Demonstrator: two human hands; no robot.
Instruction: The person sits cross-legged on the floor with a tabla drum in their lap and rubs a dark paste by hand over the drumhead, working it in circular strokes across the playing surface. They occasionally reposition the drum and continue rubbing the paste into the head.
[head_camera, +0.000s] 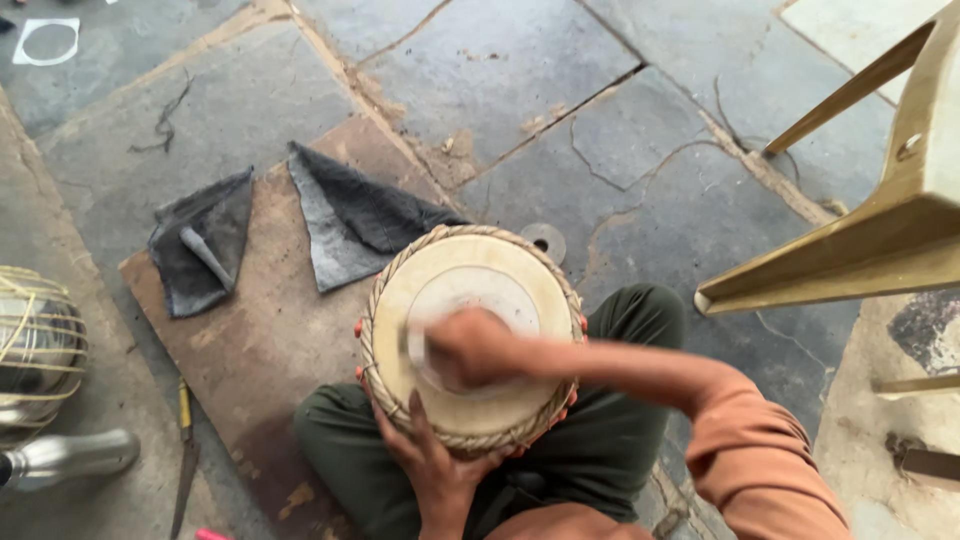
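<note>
A small hand drum (500, 275) with a pale skin head and a braided rim rests upright in my lap. My left hand (432, 462) cups its near side from below, fingers up against the braid. My right hand (470, 345) lies over the drumhead, blurred by motion, closed around a small pale object whose shape I cannot make out. My legs in dark green trousers (620, 430) are crossed under the drum.
Two dark grey cloths (345, 215) lie on a brown board (260, 330) ahead. A metal drum shell with lacing (35, 340) and a metal tool (65, 455) sit at left. A flat washer (545, 240) lies behind the drum. A wooden stool leg (850, 260) juts in at right.
</note>
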